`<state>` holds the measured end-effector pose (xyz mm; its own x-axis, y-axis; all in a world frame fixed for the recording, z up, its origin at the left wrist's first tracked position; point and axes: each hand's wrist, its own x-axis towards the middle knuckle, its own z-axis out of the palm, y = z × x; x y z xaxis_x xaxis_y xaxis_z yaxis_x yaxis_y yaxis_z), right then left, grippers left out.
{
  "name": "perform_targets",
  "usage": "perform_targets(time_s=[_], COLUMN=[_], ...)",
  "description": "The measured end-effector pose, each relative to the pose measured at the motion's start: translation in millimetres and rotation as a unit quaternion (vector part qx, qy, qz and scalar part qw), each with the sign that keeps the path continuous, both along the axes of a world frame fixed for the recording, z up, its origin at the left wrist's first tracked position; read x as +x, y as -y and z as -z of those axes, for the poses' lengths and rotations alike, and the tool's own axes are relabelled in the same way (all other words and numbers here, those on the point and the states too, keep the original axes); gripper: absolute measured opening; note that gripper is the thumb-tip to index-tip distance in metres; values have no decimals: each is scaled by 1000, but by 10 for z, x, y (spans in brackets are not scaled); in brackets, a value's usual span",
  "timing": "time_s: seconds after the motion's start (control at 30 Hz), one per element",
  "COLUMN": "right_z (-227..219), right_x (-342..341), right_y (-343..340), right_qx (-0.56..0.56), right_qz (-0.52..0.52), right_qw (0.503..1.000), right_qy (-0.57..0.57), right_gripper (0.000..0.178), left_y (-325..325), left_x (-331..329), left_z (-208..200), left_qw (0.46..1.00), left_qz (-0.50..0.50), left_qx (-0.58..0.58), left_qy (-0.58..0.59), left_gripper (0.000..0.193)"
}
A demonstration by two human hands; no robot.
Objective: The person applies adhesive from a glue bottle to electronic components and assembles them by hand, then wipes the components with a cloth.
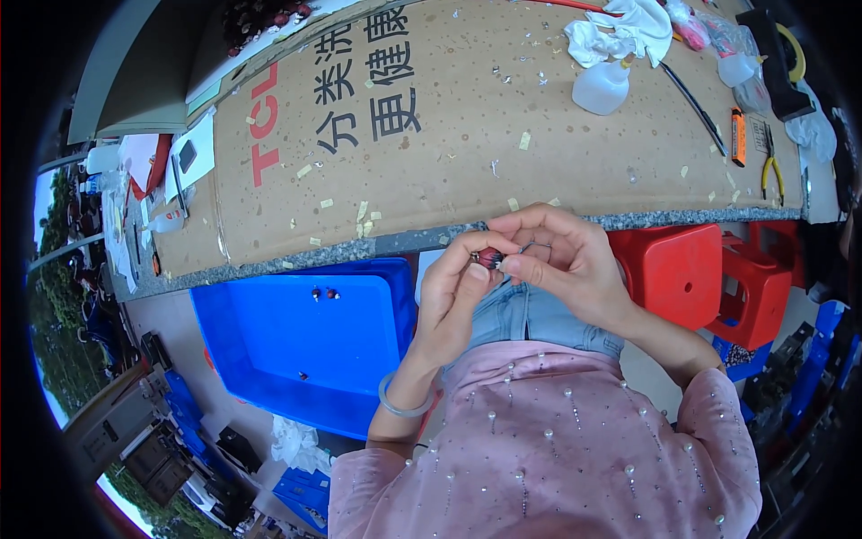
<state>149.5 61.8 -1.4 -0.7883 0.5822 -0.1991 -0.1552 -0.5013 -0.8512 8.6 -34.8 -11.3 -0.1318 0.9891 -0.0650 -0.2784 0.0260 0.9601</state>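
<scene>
Cardboard sheet [458, 180] atop bench [359, 245] before you. Small piece [490, 259] between your left hand [455, 292] and right hand [579, 265], by bench's near edge. Bin [287, 346] on your left, loose bits [332, 294] in it; stools [673, 269] on your right. Toward bench's right end: bottle [601, 90], cutter [738, 136] right of it, pliers [772, 169] beyond.

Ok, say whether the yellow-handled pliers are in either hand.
No, the pliers lie on the table, apart from the right hand and left hand, which pinches a dark red piece.
</scene>
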Motion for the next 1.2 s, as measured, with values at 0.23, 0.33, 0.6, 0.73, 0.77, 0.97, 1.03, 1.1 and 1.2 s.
perform_targets(time_s=[0.23,0.33,0.6,0.73,0.77,0.97,1.03,1.1,1.2], right_z=[24,36,48,56,56,28,26,23,20], right_x=[-22,-38,-64,-69,-74,-96,-101,-98,-96], right_y=[26,46,74,105,112,112,109,99,88], right_qx=[32,35,62,91,90,135,133,135,133], right_qz=[17,35,42,49,49,51,49,48,39], right_qw=[999,999,997,995,995,990,990,990,990], right_qy=[9,6,9,12,11,11,7,9,8], right_gripper=[34,30,31,32,32,35,36,37,38], left_y=[-35,-12,-14,-36,-35,-17,-17,-27,-35], left_x=[95,59,71,65,70,51,55,69,86], left_z=[-45,16,20,10,12,52,66,81,85], left_qw=[998,997,993,991,992,991,991,992,993], left_qz=[-55,-44,-65,-64,-71,-89,-92,-95,-109], left_qx=[-40,-34,-25,16,19,23,24,24,26], left_qy=[-9,-51,-91,-115,-105,-99,-92,-85,-41], left_gripper=[24,23,20,17,16,11,11,11,12])
